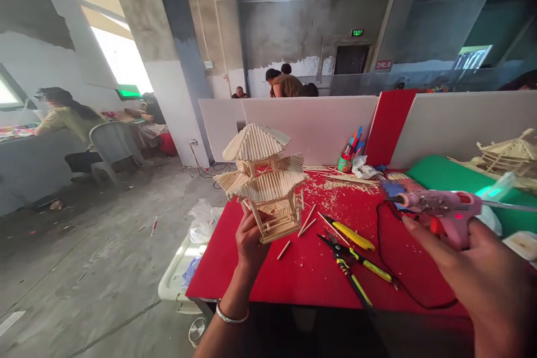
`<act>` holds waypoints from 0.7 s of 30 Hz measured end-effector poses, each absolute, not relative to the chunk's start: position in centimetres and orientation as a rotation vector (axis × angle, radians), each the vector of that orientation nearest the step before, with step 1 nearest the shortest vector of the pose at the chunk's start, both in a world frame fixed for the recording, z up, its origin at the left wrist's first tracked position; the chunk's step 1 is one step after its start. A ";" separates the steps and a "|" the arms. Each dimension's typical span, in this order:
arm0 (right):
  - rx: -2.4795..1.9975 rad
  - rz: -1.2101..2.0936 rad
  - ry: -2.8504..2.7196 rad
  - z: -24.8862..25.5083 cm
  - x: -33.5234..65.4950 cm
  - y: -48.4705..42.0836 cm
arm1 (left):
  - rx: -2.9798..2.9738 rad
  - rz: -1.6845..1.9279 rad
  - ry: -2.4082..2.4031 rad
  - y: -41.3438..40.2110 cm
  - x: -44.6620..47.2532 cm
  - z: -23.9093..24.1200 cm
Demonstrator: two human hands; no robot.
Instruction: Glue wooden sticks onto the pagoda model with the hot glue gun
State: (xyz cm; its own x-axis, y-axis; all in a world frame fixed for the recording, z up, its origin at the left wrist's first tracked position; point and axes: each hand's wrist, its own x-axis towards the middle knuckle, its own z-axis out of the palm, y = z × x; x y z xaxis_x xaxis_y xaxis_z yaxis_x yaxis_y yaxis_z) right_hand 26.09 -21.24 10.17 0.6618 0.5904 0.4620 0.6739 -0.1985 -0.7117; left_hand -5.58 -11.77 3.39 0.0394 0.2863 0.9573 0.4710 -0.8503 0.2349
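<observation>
My left hand is closed on the base of a small pavilion model made of pale round wooden sticks. Held upright above the table's left part, the model has two tiers of slatted roof and a railed floor. At the right, my right hand is around the handle of a pink hot glue gun, whose nozzle points left; part of the grip is hidden. A glue stick juts from the gun's back. Between my hands lie pliers with yellow-black handles and a yellow utility knife.
Loose sticks and wood crumbs lie on the red table. A black cord curves near its front edge. Behind stand a pen holder, a green mat and another stick model. White partitions border the back; people work beyond.
</observation>
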 end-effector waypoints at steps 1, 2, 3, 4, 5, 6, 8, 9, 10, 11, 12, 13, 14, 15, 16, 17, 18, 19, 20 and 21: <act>-1.959 0.012 -1.016 10.5 25.6 -21.5 | -2.159 -1.919 -0.812 -11.9 -5.4 3.3; -1.986 0.066 -0.997 10.7 25.1 -21.6 | -2.164 -1.920 -0.835 -12.0 -5.3 3.2; -1.974 0.117 -0.995 10.8 24.6 -21.6 | -2.170 -1.929 -0.860 -12.2 -5.1 3.2; -1.932 0.154 -1.002 10.7 24.0 -21.6 | -2.177 -1.944 -0.887 -12.4 -4.9 3.2; -1.879 0.183 -1.020 10.6 23.5 -21.5 | -2.180 -1.961 -0.918 -12.6 -4.7 3.2; -1.849 0.203 -1.035 10.4 23.0 -21.3 | -2.179 -1.976 -0.952 -12.8 -4.6 3.2; -1.819 0.201 -1.063 10.0 22.2 -20.9 | -2.160 -2.002 -1.025 -13.2 -4.3 3.3; -1.807 0.194 -1.083 9.7 21.8 -20.8 | -2.152 -2.007 -1.056 -13.4 -4.2 3.3; -1.797 0.173 -1.103 9.5 21.5 -20.6 | -2.147 -2.009 -1.081 -13.6 -4.1 3.3; -1.791 0.138 -1.124 9.4 21.3 -20.4 | -2.144 -2.009 -1.103 -13.7 -4.0 3.2; -1.789 0.082 -1.141 9.2 21.1 -20.3 | -2.143 -2.006 -1.122 -13.8 -4.0 3.2; -1.791 0.009 -1.159 9.0 20.9 -20.2 | -2.143 -2.001 -1.139 -13.9 -4.0 3.3; -1.792 -0.077 -1.178 8.8 20.7 -20.0 | -2.141 -1.993 -1.156 -14.0 -3.9 3.3; -1.787 -0.165 -1.199 8.7 20.5 -20.0 | -2.139 -1.985 -1.170 -14.1 -3.9 3.3; -1.777 -0.250 -1.222 8.5 20.3 -19.9 | -2.138 -1.974 -1.180 -14.1 -3.9 3.3; -1.763 -0.325 -1.246 8.3 20.1 -19.8 | -2.136 -1.966 -1.190 -14.2 -3.8 3.3; -1.746 -0.387 -1.269 8.1 19.8 -19.8 | -2.135 -1.957 -1.197 -14.2 -3.7 3.3; -1.728 -0.435 -1.294 7.9 19.6 -19.7 | -2.133 -1.950 -1.205 -14.3 -3.6 3.3; -1.708 -0.475 -1.320 7.8 19.4 -19.7 | -2.131 -1.940 -1.210 -14.3 -3.6 3.4; -1.686 -0.509 -1.348 7.6 19.2 -19.7 | -2.131 -1.925 -1.212 -14.3 -3.5 3.4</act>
